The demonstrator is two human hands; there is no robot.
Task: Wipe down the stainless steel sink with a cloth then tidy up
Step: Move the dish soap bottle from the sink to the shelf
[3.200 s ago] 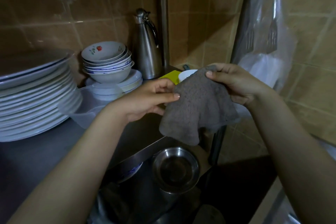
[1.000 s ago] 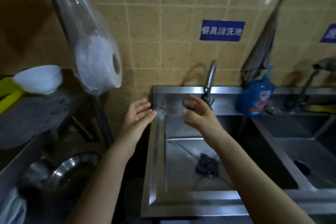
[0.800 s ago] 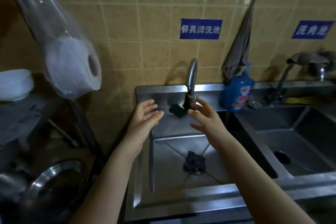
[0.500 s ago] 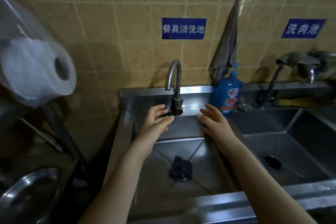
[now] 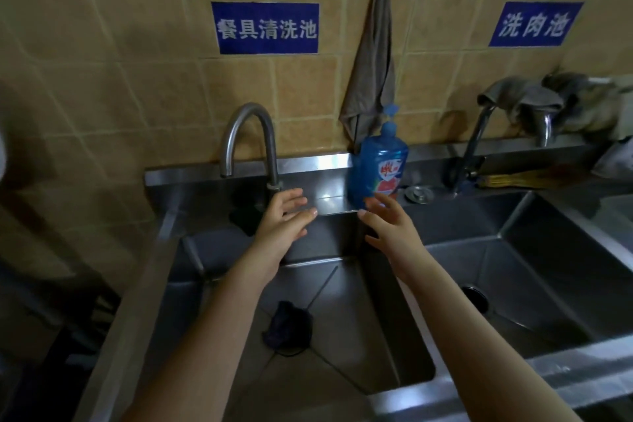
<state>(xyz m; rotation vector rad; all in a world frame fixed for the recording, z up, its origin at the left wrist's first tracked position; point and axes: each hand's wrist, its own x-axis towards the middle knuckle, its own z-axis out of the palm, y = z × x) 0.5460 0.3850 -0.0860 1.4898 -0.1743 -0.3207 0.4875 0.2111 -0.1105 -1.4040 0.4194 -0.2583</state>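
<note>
A tan tiled wall (image 5: pixel 137 44) fills the top half of your view. Below it the stainless steel sink (image 5: pixel 308 164) runs across the bench as two basins side by side. You face the left basin (image 5: pixel 359 346), and the right basin (image 5: pixel 548 267) lies off to your right.

Both your forearms reach out over the left basin. Your left hand (image 5: pixel 282 223) is just right of the tap's foot and your right hand (image 5: pixel 390 226) is near it, the palms turned toward each other. The fingers (image 5: pixel 301 214) of both hands are loosely spread and hold nothing. The right fingertips lie in front of the foot of the bottle, and you cannot tell whether they touch it.

A grey cloth (image 5: pixel 371 62) hangs down the wall between two blue signs (image 5: pixel 265 28), its lower end behind the blue detergent bottle (image 5: pixel 380 168) that stands on the back ledge. The curved tap (image 5: pixel 270 137) rises from that ledge on the left. More rags (image 5: pixel 534 103) are draped over the right basin's tap (image 5: pixel 476 144).

A dark wad (image 5: pixel 287 324) sits over the left basin's drain. A dark sponge (image 5: pixel 245 216) lies by the tap's foot, and a small metal plug (image 5: pixel 418 193) rests on the ledge just right of the bottle.
</note>
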